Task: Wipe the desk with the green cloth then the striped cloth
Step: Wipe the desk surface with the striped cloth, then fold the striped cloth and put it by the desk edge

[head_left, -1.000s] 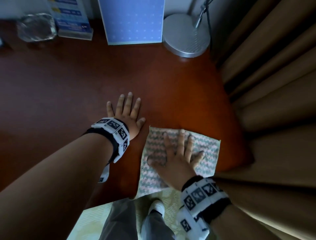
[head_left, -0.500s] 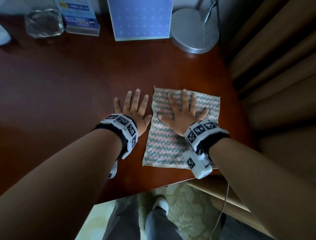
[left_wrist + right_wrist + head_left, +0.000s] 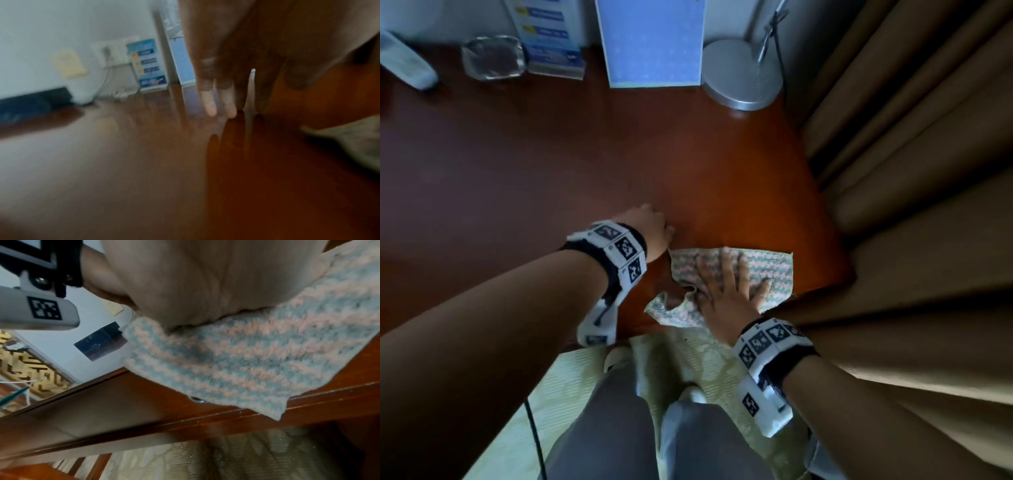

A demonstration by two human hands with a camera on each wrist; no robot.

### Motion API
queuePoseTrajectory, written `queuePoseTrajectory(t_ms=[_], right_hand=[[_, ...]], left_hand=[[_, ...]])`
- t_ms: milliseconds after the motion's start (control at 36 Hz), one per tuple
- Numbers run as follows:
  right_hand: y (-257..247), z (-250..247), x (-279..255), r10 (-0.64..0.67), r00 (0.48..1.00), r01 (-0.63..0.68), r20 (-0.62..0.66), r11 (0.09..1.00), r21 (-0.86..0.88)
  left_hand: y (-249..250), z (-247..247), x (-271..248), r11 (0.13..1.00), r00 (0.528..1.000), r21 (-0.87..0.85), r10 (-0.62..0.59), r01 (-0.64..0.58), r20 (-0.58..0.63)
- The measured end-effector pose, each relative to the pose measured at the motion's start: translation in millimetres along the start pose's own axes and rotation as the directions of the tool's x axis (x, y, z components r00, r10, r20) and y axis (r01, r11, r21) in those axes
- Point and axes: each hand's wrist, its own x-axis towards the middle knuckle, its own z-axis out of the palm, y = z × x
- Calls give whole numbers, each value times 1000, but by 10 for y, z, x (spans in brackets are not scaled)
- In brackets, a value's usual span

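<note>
Looks like a hotel room; polished wooden desk [image 3: 551,164] by heavy tan curtains [image 3: 911,171]. Lamp base [image 3: 743,73], glass ashtray [image 3: 493,58], info card [image 3: 551,37]; patterned carpet [image 3: 571,383].

My right grip [image 3: 726,294] lies on the cloth [image 3: 774,274] at the desk's [image 3: 551,171] near edge; my left grip [image 3: 650,228] rests just left of it.

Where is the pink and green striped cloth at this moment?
In the head view the pink and green striped cloth lies at the near right edge of the brown wooden desk, under the flat right hand, beside the tan curtain.

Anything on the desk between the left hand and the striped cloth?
No: the head view shows only bare desk between left hand and striped cloth.
</note>
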Motion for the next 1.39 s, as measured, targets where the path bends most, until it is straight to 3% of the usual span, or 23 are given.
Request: queuePoseTrajectory(t_ms=[111,194,333,417,583,639,694,861,944,1028,1111,1167,1305,1389], right_hand=[[-91,-67,-155,-71,996,76,-52,992,104],[-227,-175,-253,-178,981,190,-76,959,210],[-453,-274,-376,-281,959,284,-44,932,224],[-518,-328,-432,-348,935,353,-59,910,217],[-651,-641,-626,-487,873,440,-30,760,477],[-792,-745,-727,-520,853,467,-44,722,511],[-980,-854,-814,-561,823,489,-86,624,609],[-1753,-1035,-1073,-686,713,652,-145,572,497],[-2225,-1046,-1160,-743,654,726,-138,567,390],[-2699,-1027,-1256,-782,613,765,-117,550,334],[-3216,-987,-1383,-797,595,754,-105,508,416],[-3561,-950,-1485,-821,570,718,-19,487,498],[-4343,-843,-1701,-846,479,728,234,532,432],[-4722,-807,-1742,-816,474,719,330,575,389]], left_hand=[[144,190,-355,962,999,-271,-15,23,30],[211,339,-520,918,997,-391,-58,70,43],[152,342,-815,810,982,-565,-191,155,-4],[63,231,-1032,753,972,-647,-220,118,-79],[-249,-58,-1568,638,971,-769,-151,-47,-184],[-353,-180,-1786,556,966,-826,-154,-90,-208],[-481,-292,-2034,486,950,-865,-192,-124,-245],[-1073,-496,-2805,365,899,-905,-286,-218,-331],[-1494,-525,-3199,364,871,-902,-334,-233,-360],[-1956,-471,-3599,441,844,-869,-359,-223,-399],[-2441,-384,-3984,495,825,-835,-350,-239,-444],[-2744,-340,-4209,498,813,-827,-348,-263,-468],[-3371,-377,-4638,459,815,-828,-309,-323,-490],[-3640,-422,-4780,434,800,-830,-322,-350,-506]])
